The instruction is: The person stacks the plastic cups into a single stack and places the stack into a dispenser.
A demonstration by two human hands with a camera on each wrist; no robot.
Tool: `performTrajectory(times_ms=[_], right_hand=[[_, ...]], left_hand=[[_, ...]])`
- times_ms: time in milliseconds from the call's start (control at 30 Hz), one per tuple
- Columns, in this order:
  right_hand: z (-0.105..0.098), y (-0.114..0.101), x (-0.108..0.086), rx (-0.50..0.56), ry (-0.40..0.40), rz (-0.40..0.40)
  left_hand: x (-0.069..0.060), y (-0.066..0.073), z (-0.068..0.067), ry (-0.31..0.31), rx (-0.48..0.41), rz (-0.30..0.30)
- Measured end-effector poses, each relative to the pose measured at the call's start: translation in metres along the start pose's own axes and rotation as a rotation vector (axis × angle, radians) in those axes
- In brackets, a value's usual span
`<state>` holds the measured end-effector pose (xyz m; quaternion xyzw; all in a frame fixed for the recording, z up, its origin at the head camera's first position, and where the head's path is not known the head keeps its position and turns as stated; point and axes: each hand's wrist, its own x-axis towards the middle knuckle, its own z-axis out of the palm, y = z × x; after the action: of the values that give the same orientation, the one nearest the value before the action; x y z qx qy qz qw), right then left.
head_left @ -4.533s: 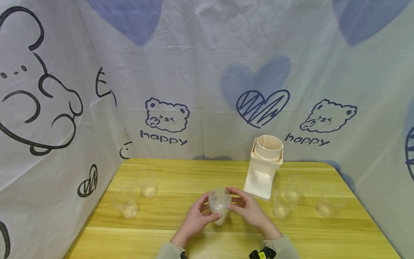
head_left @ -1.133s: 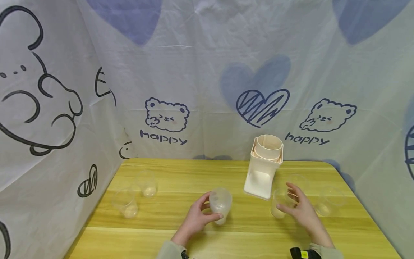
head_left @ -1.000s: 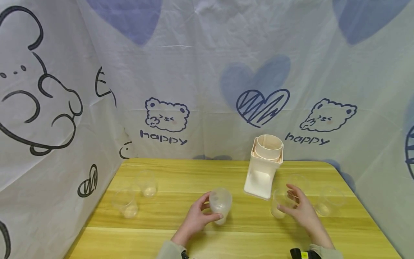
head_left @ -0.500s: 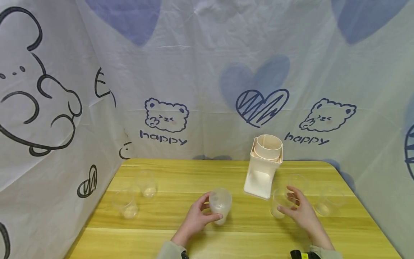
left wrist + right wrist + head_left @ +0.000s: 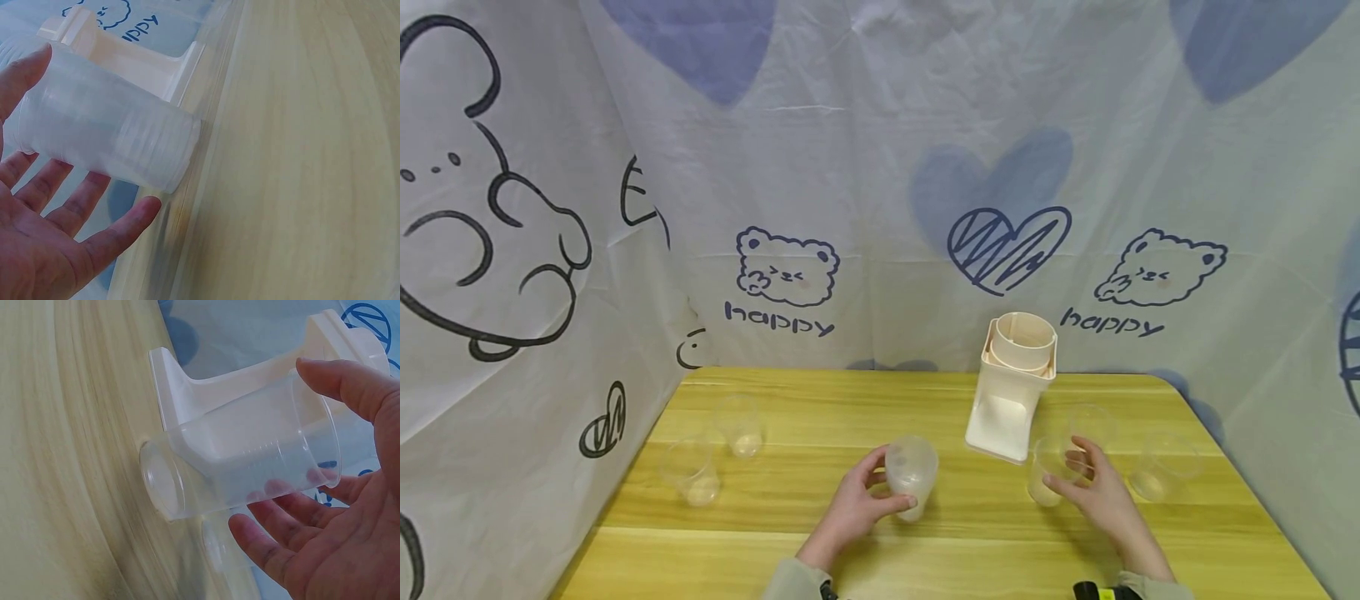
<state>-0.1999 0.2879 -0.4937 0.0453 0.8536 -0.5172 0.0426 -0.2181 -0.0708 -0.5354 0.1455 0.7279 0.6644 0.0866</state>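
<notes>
My left hand (image 5: 859, 507) holds a stack of nested translucent plastic cups (image 5: 912, 479) upright at mid-table, the thumb in front and fingers behind. In the left wrist view the stacked cups (image 5: 115, 119) show several close ridges, and the little finger points away from them. To the right, my right hand (image 5: 1103, 498) grips a single clear plastic cup (image 5: 1043, 473), which stands on the table. The right wrist view has the thumb by the rim of this clear cup (image 5: 244, 450), with fingertips seen through its far side.
A cream plastic holder (image 5: 1002, 421) with a round tube on top stands behind, between the hands. Two clear cups (image 5: 702, 483) (image 5: 745, 437) stand at the left. More clear cups (image 5: 1150, 479) stand at the right. A printed cloth (image 5: 880, 167) hangs behind the wooden table (image 5: 760, 550).
My right hand has left the cup stack and moved right to the single clear cup. Over the last second its fingers shift slightly there. My left hand stays on the stack.
</notes>
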Motion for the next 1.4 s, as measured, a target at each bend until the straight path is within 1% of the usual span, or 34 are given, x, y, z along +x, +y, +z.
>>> performTrajectory(times_ms=[100, 267, 533, 700, 800, 1100, 1300, 1333, 1367, 1400], right_hand=[[0.0, 0.0, 0.001, -0.008, -0.005, 0.015], [0.001, 0.002, 0.002, 0.001, -0.006, 0.009], [0.003, 0.001, 0.002, 0.036, -0.008, 0.013], [0.006, 0.003, 0.003, 0.053, 0.016, 0.019], [0.008, 0.003, 0.003, 0.056, 0.04, -0.006], [0.017, -0.012, 0.003, 0.051, 0.113, -0.155], [0.025, -0.03, 0.003, 0.047, 0.108, -0.21], [0.026, -0.033, 0.003, 0.049, 0.102, -0.215], [0.028, -0.037, 0.002, 0.053, 0.096, -0.223], [0.029, -0.04, 0.001, 0.061, 0.089, -0.233]], left_hand=[[0.0, 0.0, 0.0, 0.0, 0.001, -0.001], [-0.001, 0.0, 0.0, 0.0, 0.011, -0.005], [-0.001, 0.001, 0.0, 0.001, 0.015, -0.008], [-0.001, 0.003, 0.0, 0.0, 0.016, 0.018], [-0.002, 0.005, 0.0, -0.004, 0.013, 0.028], [-0.002, 0.004, -0.001, -0.006, 0.021, 0.023], [-0.001, 0.003, 0.0, -0.003, 0.036, 0.023], [-0.002, 0.004, 0.0, -0.003, 0.03, 0.023], [-0.003, 0.009, 0.0, -0.002, 0.026, 0.019], [-0.003, 0.009, 0.0, -0.002, 0.019, 0.018]])
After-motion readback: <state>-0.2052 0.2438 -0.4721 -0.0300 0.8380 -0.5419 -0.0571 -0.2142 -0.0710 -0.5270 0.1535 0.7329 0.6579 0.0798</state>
